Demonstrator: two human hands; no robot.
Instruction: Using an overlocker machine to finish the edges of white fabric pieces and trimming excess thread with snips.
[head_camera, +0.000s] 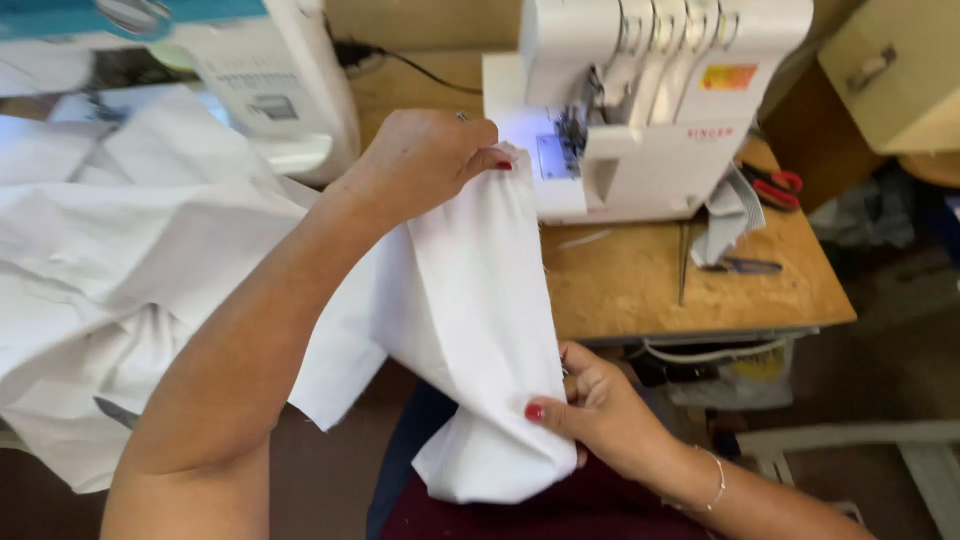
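A folded piece of white fabric (470, 300) hangs between my two hands in front of a white overlock machine (640, 100). My left hand (425, 160) pinches the fabric's upper edge close to the machine's lit needle area (560, 140). My right hand (590, 400) grips the lower edge near my lap, thumb on top. The cloth is stretched along its right edge between the two grips.
A wooden table (650, 280) carries the overlock machine, red-handled scissors (775, 185) and a dark pen-like tool (740, 266). A second white sewing machine (270, 80) stands at the left behind a heap of white cloth (110, 260). A beige cabinet (900, 70) is at the right.
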